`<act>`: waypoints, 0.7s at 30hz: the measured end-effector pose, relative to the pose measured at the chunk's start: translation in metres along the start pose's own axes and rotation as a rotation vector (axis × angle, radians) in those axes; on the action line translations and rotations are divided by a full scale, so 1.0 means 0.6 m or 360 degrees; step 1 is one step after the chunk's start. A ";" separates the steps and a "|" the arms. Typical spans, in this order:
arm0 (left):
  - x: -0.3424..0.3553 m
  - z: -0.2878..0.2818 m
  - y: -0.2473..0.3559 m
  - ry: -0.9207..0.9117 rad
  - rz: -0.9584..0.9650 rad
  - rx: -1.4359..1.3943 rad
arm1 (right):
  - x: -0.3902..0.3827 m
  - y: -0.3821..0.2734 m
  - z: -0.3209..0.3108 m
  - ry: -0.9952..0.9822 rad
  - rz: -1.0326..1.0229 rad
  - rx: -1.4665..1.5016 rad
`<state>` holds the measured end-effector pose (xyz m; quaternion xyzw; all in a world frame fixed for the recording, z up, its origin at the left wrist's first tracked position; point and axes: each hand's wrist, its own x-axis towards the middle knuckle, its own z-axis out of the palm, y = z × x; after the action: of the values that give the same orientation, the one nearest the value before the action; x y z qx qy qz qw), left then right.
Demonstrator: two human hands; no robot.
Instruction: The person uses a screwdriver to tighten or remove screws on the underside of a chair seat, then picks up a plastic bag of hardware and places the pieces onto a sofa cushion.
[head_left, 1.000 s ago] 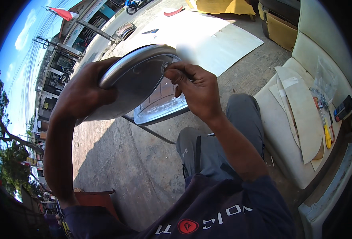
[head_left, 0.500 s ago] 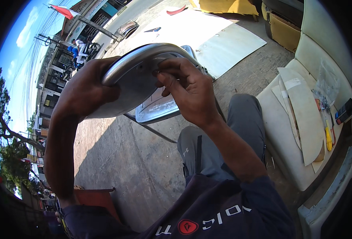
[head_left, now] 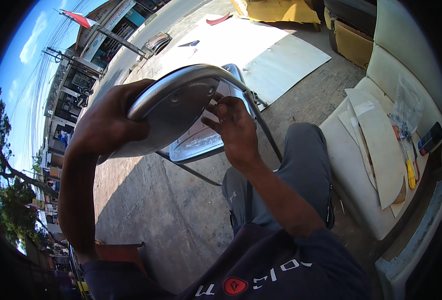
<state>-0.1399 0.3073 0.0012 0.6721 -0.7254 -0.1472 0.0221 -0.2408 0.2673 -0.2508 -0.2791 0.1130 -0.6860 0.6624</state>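
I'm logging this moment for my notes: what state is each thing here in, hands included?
Metal chair frame: lifted and tilted, its underside facing the camera.
Left hand: closed on the frame's curved edge.
Right hand: fingers resting on the frame beside the tube; whether they pinch anything cannot be told.
White cushion: lying flat on the ground.
Cut panels: lying flat on the cushion.
Yellow-handled screwdriver: lying on the cushion, untouched.

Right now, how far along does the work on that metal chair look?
Looks done: the metal chair back is stripped bare, no padding on it. In hand: the left hand has a grip on its edge while the right hand has its fingers at the inner face by a screw hole. Left: cut covering pieces and screwdrivers lie unused on the cushion.
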 end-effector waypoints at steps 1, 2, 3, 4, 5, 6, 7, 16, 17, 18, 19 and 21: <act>-0.001 0.003 -0.001 0.0033 0.0040 0.0014 | -0.001 0.007 0.002 0.0035 0.0119 0.0334; -0.003 0.005 -0.004 0.0063 0.0076 0.0029 | 0.001 0.004 0.002 -0.0008 0.0147 0.0397; -0.003 0.005 -0.009 0.0053 0.0100 0.0026 | 0.007 -0.004 0.000 -0.0051 0.0175 0.0459; -0.002 0.004 -0.014 0.0042 0.0125 0.0024 | 0.011 -0.008 -0.002 -0.0094 0.0202 0.0522; -0.002 0.002 -0.017 0.0039 0.0150 0.0020 | 0.012 -0.008 -0.004 -0.0112 0.0207 0.0500; -0.003 0.000 -0.017 0.0009 0.0102 0.0006 | 0.013 -0.006 -0.005 -0.0129 0.0213 0.0478; -0.004 -0.003 -0.015 -0.0022 0.0053 -0.0009 | 0.013 -0.005 -0.004 -0.0147 0.0219 0.0456; -0.004 0.003 0.008 0.0078 -0.0117 0.0277 | 0.023 -0.012 -0.014 -0.0151 0.0177 0.0349; -0.001 0.002 0.014 -0.0031 -0.0249 0.0235 | 0.021 -0.014 -0.017 -0.0139 0.0193 0.0341; -0.001 0.000 0.015 -0.0040 -0.0241 0.0229 | 0.021 -0.014 -0.017 -0.0150 0.0193 0.0351; -0.003 -0.002 0.014 -0.0050 -0.0232 0.0224 | 0.021 -0.014 -0.016 -0.0162 0.0193 0.0362; 0.000 -0.005 0.008 -0.0050 -0.0195 0.0212 | 0.021 -0.017 -0.020 -0.0176 0.0171 0.0378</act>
<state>-0.1441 0.3070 0.0051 0.7128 -0.6913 -0.1102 -0.0432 -0.2558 0.2535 -0.2524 -0.2295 0.0093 -0.6417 0.7317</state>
